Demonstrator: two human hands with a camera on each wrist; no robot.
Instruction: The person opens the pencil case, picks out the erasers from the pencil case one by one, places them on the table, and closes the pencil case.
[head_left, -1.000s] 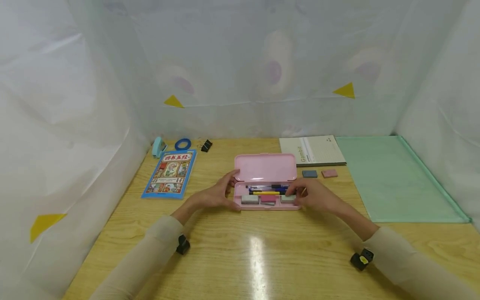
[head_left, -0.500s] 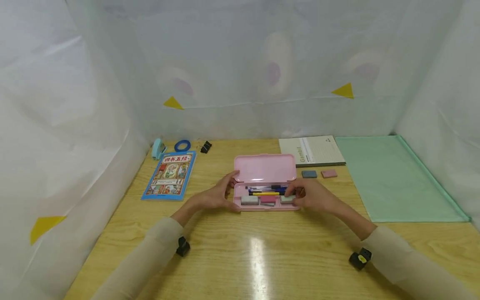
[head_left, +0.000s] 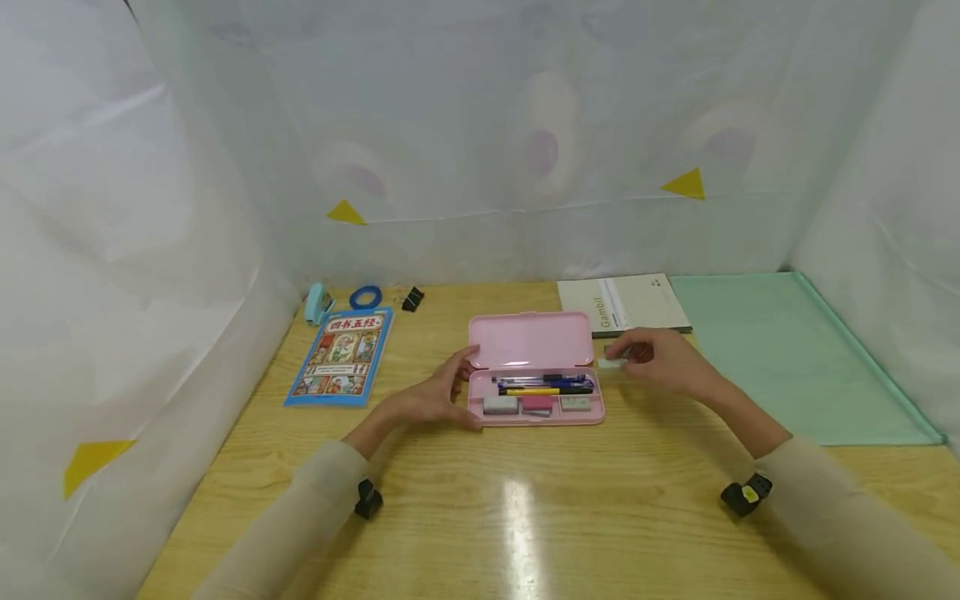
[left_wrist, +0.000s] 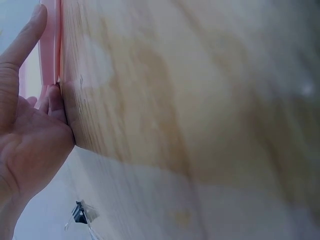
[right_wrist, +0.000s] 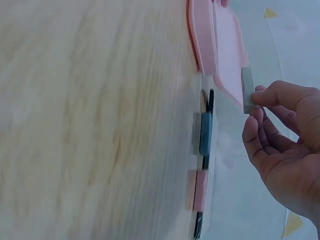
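A pink pencil case point(head_left: 531, 340) lies open on the table, its lid tipped back. Pens point(head_left: 536, 381) fill its long compartment, with a yellow marker point(head_left: 534, 391) at the front. Its small front compartments hold a white eraser point(head_left: 500, 405), a pink eraser point(head_left: 536, 403) and a pale eraser point(head_left: 576, 404). My left hand point(head_left: 431, 398) grips the case's left end, thumb at the front corner and fingers at the back. Right of the case, my right hand point(head_left: 671, 364) pinches a pale green eraser point(right_wrist: 247, 91) between thumb and fingers, held above the table.
Under my right hand lie a blue-grey eraser point(right_wrist: 205, 133) and a pink block eraser point(right_wrist: 200, 191), mostly hidden in the head view. Behind stands a notebook point(head_left: 633, 302); a green mat point(head_left: 817, 367) lies right. Left are a book point(head_left: 341, 358), stapler point(head_left: 318, 303), tape roll point(head_left: 365, 297) and binder clip point(head_left: 412, 299).
My right hand has lifted the pale green eraser from the case's right compartment and moved right and back, over the loose erasers. My left hand stays at the case.
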